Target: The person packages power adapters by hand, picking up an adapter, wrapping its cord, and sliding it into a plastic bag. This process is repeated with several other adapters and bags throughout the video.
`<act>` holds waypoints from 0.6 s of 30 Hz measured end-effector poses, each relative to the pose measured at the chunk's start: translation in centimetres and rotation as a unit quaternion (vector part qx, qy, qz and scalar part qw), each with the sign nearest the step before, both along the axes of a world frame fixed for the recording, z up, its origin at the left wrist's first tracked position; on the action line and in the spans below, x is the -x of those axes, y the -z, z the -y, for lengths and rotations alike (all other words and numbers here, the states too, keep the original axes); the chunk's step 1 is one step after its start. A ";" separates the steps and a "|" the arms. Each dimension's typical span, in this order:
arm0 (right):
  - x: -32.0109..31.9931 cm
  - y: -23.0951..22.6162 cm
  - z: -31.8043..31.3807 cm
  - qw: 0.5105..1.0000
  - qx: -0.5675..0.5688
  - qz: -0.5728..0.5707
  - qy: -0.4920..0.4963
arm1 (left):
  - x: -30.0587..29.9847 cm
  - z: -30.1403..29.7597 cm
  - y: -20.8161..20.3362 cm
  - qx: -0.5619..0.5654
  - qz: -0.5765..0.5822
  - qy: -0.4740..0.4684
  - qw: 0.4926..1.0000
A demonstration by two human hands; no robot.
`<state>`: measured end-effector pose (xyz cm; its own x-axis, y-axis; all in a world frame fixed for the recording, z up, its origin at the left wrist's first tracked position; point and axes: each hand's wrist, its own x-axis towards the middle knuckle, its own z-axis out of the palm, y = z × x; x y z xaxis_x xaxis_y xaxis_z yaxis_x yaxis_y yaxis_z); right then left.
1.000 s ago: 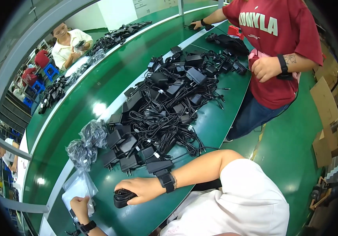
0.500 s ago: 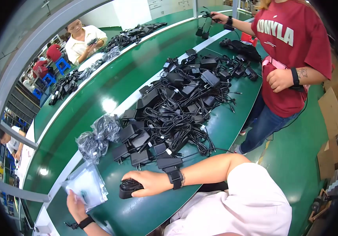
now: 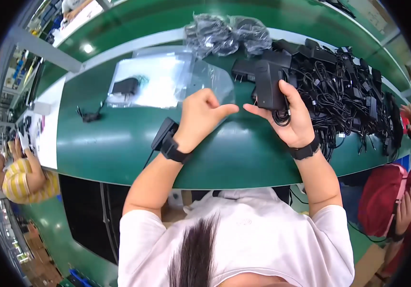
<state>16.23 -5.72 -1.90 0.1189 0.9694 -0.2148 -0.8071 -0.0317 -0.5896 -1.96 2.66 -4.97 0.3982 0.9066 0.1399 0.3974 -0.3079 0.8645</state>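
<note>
My right hand [image 3: 291,117] holds a black power adapter [image 3: 268,86] upright, its cable coiled against the palm. Facing it across a small gap, my left hand [image 3: 203,117] has curled fingers and an outstretched thumb. A single clear plastic bag [image 3: 215,83] reaches up from that hand, its edge apparently gripped in the fingers, which partly hide it. Beyond the left hand lies a stack of clear plastic bags [image 3: 160,88] with a small black adapter [image 3: 125,86] on top. Both my wrists wear black straps.
A big heap of black adapters and tangled cables [image 3: 332,91] covers the table's right side. Bagged adapters [image 3: 224,36] lie along the far rail. A short black cable [image 3: 89,115] rests at the left. Other people are at both sides.
The view has swung toward the right. My right hand has raised the adapter off the table and turned it upright. My left hand has drawn a bag away from the stack.
</note>
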 end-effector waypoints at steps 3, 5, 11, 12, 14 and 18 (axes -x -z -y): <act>1.5 0.7 -0.6 0.997 0.011 -0.066 -0.032 | -0.2 0.8 0.9 -0.021 -0.033 0.020 0.999; 2.3 0.8 -0.9 0.998 0.022 -0.054 -0.020 | -0.1 1.4 1.4 -0.019 -0.059 0.051 0.997; 2.5 2.1 -1.5 0.963 0.003 0.248 0.101 | 0.6 0.9 1.2 -0.039 0.014 0.021 0.999; 2.5 2.1 -1.4 0.961 0.011 0.254 0.105 | 0.9 0.4 1.6 0.008 0.043 0.002 0.999; 3.0 2.0 -1.0 0.930 0.001 0.357 0.090 | 1.6 -0.4 1.9 0.075 0.070 -0.019 0.995; 4.6 2.0 0.0 0.768 -0.098 0.630 0.060 | 1.2 -0.6 2.1 0.170 0.196 -0.024 0.966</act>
